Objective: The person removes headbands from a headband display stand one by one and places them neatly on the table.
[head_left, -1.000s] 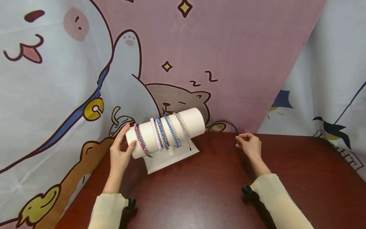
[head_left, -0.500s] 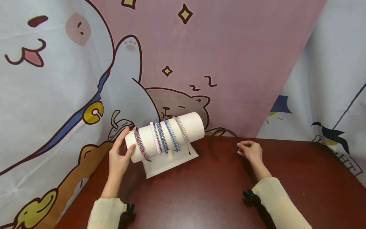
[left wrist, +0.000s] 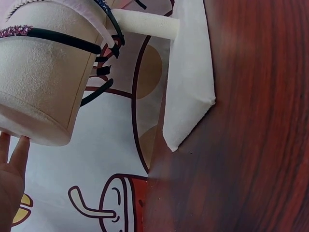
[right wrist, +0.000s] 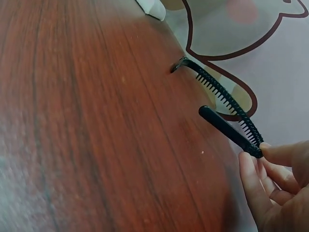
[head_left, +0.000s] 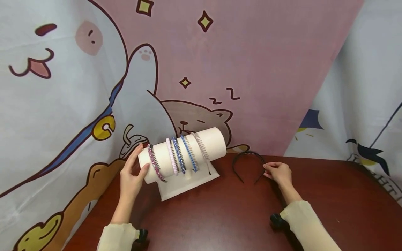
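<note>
Right hand [head_left: 278, 173]: thumb and fingers pinched on one side of a black headband [right wrist: 231, 102], just right of the display stand. Left hand [head_left: 131, 174]: fingers apart, gripping the left end of a white roll [head_left: 215, 140]. Five headbands [head_left: 178, 155] round it; base [head_left: 180, 186] on table [head_left: 220, 218]; cartoon cloth [head_left: 267, 69] behind.

Six headbands [head_left: 171, 157], five around one roll-shaped display stand [head_left: 214, 141] and one black headband [head_left: 248, 153] off it, appear at a single worktop [head_left: 213, 218] with one left hand [head_left: 130, 176], one right hand [head_left: 280, 173], two cream sleeves [head_left: 117, 237] and two black wrist-worn devices [head_left: 142, 236].
</note>
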The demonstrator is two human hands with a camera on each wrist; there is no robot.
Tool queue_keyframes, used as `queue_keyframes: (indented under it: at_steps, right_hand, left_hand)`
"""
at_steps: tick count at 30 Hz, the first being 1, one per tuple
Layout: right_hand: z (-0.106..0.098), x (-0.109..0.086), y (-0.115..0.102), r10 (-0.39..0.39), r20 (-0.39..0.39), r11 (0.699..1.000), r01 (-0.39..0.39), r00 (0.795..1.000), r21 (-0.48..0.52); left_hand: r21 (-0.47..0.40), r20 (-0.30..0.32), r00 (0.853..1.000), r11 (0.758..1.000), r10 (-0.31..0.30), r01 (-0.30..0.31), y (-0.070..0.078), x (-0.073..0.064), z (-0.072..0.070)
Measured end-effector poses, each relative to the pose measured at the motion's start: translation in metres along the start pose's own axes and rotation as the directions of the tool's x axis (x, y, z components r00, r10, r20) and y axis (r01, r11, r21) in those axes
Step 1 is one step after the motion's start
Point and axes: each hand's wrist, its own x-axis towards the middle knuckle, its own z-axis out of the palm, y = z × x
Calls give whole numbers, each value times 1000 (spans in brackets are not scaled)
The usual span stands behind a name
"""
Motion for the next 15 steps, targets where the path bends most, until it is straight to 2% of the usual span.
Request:
queue_keyframes:
  at_steps: [4,15]
  right_hand:
    - [-2,0,5,8,15,1000,-8,1000,11]
    - [-8,2,8,2,42,1000,-4,999,31]
  left_hand:
    - [12,4,1000,1000,-21,21,0,-2,1]
    - [53,18,999,998,-28,27,-2,-1,-2]
